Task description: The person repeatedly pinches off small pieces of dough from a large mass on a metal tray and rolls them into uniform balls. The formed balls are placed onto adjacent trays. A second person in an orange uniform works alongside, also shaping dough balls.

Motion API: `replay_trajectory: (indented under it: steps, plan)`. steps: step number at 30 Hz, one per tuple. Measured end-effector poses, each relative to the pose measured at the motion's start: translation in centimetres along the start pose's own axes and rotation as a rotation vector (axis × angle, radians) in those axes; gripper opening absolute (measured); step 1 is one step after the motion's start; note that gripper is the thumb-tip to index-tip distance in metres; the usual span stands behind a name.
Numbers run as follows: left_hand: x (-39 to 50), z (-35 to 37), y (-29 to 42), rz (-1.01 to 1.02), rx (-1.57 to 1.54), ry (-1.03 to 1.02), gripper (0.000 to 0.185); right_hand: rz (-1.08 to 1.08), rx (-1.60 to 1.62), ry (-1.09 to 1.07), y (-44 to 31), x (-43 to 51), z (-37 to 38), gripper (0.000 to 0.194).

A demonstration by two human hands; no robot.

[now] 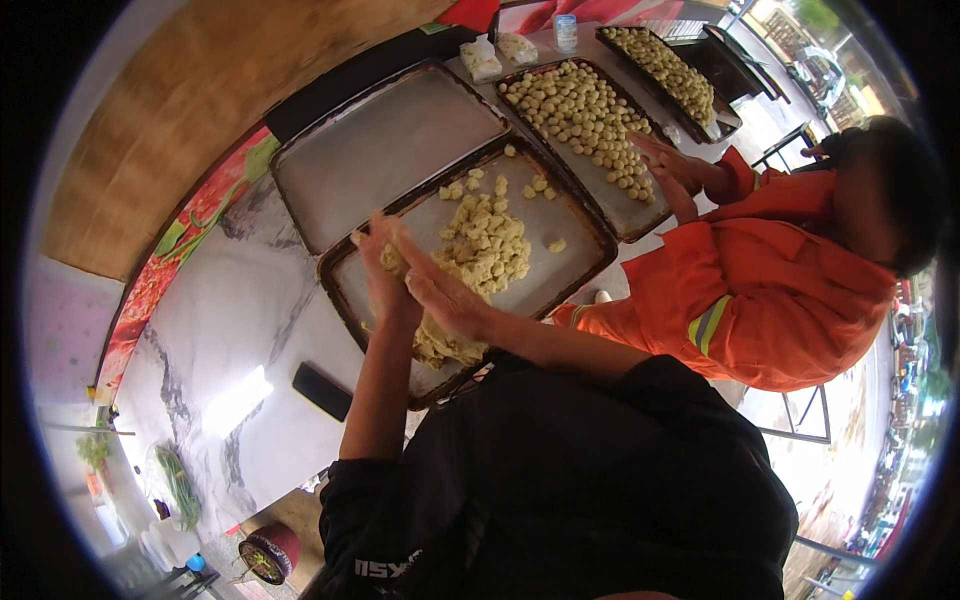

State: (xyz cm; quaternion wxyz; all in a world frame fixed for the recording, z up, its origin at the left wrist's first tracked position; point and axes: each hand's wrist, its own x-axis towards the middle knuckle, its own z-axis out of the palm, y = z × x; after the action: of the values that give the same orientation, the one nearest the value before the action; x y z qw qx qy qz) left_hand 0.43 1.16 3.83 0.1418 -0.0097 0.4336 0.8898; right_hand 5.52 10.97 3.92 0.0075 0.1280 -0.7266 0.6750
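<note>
My left hand (386, 277) and my right hand (446, 292) are raised palm to palm above a metal baking tray (559, 289). Their heels come close together while the fingers stand a little apart; whether anything lies between the palms cannot be seen. Beneath and beyond them, a heap of pale yellow dough (487, 244) sits in the tray, with loose dough pieces (536, 187) around it. Part of the dough is hidden by my hands and forearms. Another metal tray (390, 157) with a bare bottom adjoins it on the far left side.
A co-worker in orange (780, 277) stands at the right, hands together over a tray of dough balls (577, 112). Farther off is another tray of balls (664, 71). Tissue packs (480, 60) lie behind the trays. A dark phone (322, 390) rests on the marble-patterned table (232, 315).
</note>
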Motion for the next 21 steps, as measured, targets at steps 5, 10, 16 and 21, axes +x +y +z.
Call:
replay_trajectory:
  steps: [5,10,16,21]
  plan:
    - [-0.3,0.2,-3.4,0.201,0.278,0.041,0.061,0.13,0.162,-0.036,1.5,3.3,-1.0,0.062]
    - [-1.2,0.6,-3.8,0.083,0.268,-0.084,0.062,-0.14,-0.218,0.147,4.0,5.3,-2.1,0.06]
    - [0.1,0.0,-0.5,-0.053,0.132,0.159,0.064,0.02,-0.04,0.145,-1.2,0.1,-0.3,0.05]
    - [0.6,-0.7,0.9,-0.328,0.296,-0.165,0.069,0.14,-0.001,0.139,-3.5,0.7,-3.7,0.046]
